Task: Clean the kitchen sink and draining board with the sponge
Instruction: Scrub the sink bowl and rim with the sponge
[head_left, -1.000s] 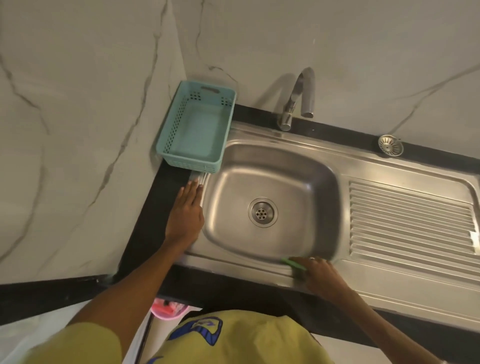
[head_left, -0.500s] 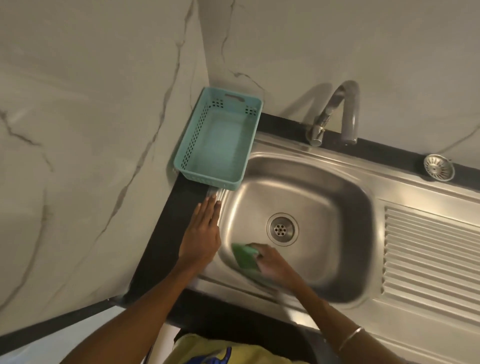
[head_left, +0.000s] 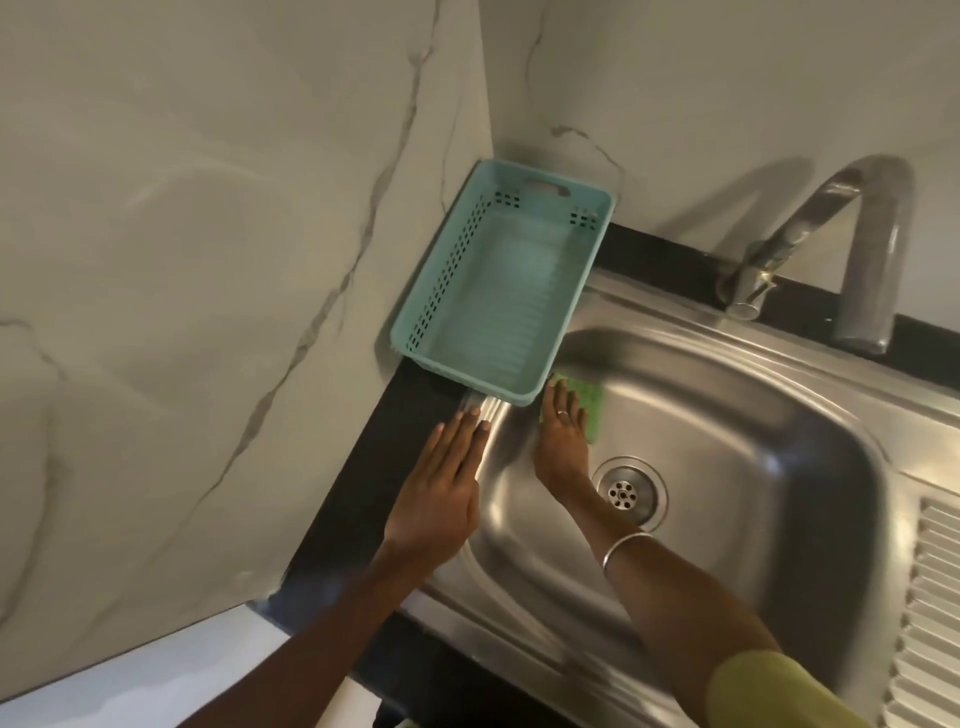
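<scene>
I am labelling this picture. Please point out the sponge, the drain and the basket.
sponge (head_left: 591, 402), head view, green face right of the fingers.
drain (head_left: 623, 492), head view, perforated centre of the strainer.
basket (head_left: 498, 304), head view, bare ribbed floor.

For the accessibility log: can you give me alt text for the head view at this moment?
The right hand presses a green sponge against the inner left wall of a steel sink, just below a teal basket. The left hand rests flat on the sink's left rim; a tap stands behind.
</scene>
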